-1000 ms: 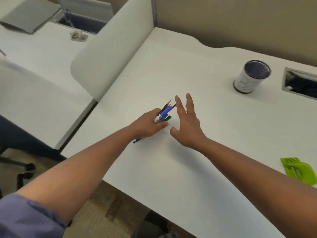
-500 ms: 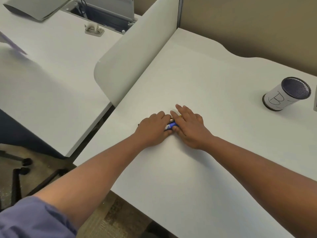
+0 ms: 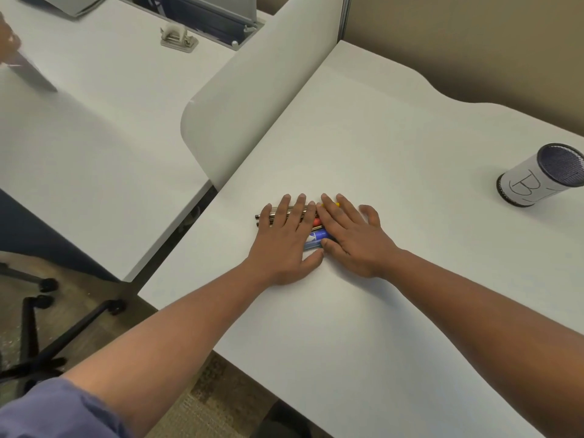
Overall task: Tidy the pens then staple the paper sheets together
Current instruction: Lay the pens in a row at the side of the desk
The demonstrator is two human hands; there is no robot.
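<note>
A bunch of pens lies on the white desk under my two hands. Showing between the hands are a blue marker, a red tip and a yellow tip. Dark pen ends stick out to the left. My left hand lies flat on the pens' left half, fingers spread. Flat on their right half rests my right hand, its fingers touching the left hand's. Neither hand grips a pen. A white pen cup marked "B", with a dark mesh rim, stands apart at the far right.
A white divider panel rises along the desk's left edge. Beyond it is a neighbouring desk, where another person's hand is blurred at the top left. A chair base stands on the floor at lower left.
My left hand held the pens lifted off the desk; now they lie on the desk with both hands flat on them. The view has shifted left, so the green object has left the frame.
</note>
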